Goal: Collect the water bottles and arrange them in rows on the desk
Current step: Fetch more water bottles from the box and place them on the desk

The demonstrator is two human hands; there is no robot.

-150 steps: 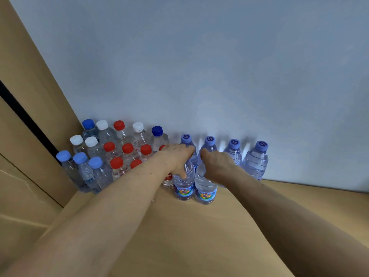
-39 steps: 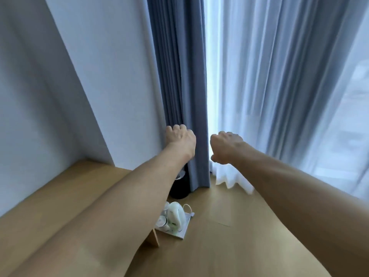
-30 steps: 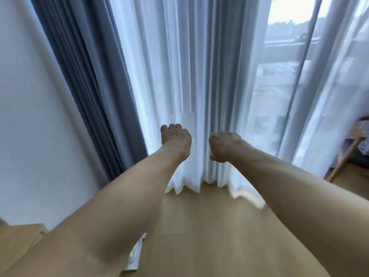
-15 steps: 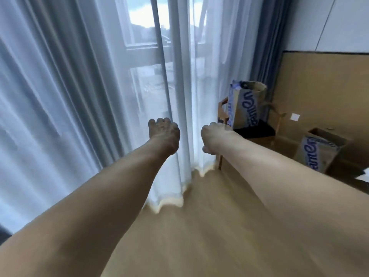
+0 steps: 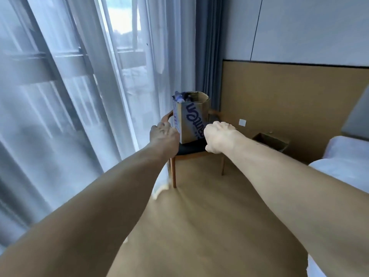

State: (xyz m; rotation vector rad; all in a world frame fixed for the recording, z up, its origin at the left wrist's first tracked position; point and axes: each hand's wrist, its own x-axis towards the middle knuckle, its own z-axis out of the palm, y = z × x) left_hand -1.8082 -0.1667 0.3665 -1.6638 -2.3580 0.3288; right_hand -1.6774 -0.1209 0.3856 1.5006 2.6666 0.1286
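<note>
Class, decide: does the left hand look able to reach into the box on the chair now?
Probably not yet: the left hand seems short of the box, though its open top is unobstructed.

left hand (image 5: 164, 134) curled, empty | right hand (image 5: 218, 136) curled, empty | box (image 5: 191, 118) on chair (image 5: 191, 149)

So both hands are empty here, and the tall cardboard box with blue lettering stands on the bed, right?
Not quite. In the head view the cardboard box stands on the wooden chair by the curtain, not on the bed at the right. The rest holds: the left hand and right hand, fingers curled, hold nothing.
</note>
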